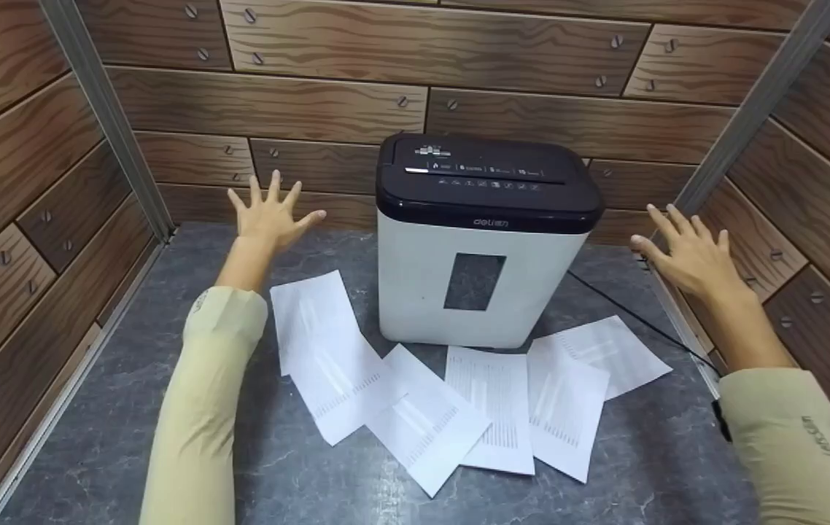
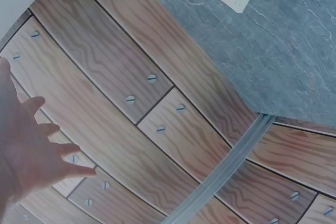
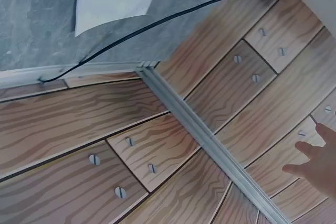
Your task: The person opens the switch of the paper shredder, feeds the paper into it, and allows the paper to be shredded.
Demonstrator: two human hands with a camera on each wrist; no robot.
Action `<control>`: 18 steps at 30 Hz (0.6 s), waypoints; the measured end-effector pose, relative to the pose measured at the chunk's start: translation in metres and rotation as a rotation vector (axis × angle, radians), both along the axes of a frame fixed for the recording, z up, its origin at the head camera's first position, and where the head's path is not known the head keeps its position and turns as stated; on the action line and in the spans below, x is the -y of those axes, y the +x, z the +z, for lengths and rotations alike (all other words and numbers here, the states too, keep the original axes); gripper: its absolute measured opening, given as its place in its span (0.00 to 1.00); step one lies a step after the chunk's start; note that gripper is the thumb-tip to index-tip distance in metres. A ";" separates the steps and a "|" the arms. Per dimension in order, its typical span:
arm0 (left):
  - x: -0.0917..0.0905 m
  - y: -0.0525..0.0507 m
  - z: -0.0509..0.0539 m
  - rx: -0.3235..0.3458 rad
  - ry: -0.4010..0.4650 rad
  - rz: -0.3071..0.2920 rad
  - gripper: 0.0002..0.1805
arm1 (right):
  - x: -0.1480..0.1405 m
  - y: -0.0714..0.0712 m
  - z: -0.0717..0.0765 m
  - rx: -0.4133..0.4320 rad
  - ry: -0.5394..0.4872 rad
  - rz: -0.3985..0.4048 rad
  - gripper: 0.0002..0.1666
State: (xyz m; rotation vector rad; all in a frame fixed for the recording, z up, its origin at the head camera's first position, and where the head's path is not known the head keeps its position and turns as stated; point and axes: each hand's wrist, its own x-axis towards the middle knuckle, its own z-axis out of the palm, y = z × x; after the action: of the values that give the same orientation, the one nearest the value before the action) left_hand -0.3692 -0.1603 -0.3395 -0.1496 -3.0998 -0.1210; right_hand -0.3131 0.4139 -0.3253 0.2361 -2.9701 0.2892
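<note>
A white paper shredder point(image 1: 415, 284) with a dark top stands upright at the back middle of the table. Left of it, my left hand point(image 1: 267, 219) is raised with its fingers spread and holds nothing. On the other side, my right hand point(image 1: 696, 255) is also held up, fingers spread, touching nothing. Several printed paper sheets point(image 1: 429, 430) lie fanned out in front of the shredder, some overlapping. Each wrist view shows part of its own hand, the left hand point(image 2: 37, 150) and the right hand point(image 3: 317, 161), against the wood-patterned walls.
A black cord point(image 1: 626, 310) runs from behind the shredder to the table's right edge. Wood-patterned panels point(image 1: 313, 102) with metal corner posts point(image 1: 758, 95) enclose the back and both sides of the grey marbled table point(image 1: 298, 481).
</note>
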 end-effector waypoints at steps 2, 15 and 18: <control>-0.006 0.000 0.004 -0.026 -0.005 0.010 0.42 | 0.006 -0.001 0.006 -0.013 -0.033 0.010 0.42; -0.105 -0.003 0.055 -0.201 0.265 -0.043 0.37 | 0.103 -0.011 0.038 -0.269 -0.069 0.274 0.34; -0.128 -0.004 0.061 -0.192 0.251 -0.080 0.36 | 0.120 -0.015 0.034 -0.254 -0.034 0.307 0.34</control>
State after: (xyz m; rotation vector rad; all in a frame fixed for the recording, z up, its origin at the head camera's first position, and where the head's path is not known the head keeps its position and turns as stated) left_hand -0.3734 -0.0319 -0.2781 -0.2592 -2.8561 -0.4658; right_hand -0.3285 0.2941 -0.2913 0.6734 -2.6697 0.3169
